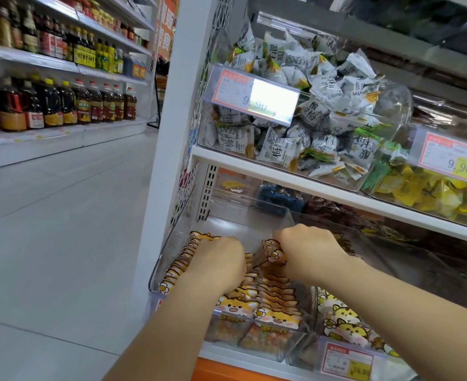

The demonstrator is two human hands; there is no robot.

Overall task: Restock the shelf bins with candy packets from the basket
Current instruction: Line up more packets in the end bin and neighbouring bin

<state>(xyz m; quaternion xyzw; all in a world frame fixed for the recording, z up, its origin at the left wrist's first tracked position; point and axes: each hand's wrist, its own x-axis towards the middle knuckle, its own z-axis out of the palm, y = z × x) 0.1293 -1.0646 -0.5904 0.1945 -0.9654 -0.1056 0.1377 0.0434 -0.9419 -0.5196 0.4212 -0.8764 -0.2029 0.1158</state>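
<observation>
A pale grey tiled floor [62,229] runs down a shop aisle and carries a soft sheen in bright, even light. Along the aisle's far side stands tiered white shelving [28,58] lined with dark bottles [48,105] of sauce and oil, many with red or yellow caps, and small yellow labels sit on the lower shelf edges. Nearer, a broad white upright post [174,119] and a slotted white strip [209,188] frame the closer unit, and an orange banner [167,26] with large white characters shows beyond the post.
</observation>
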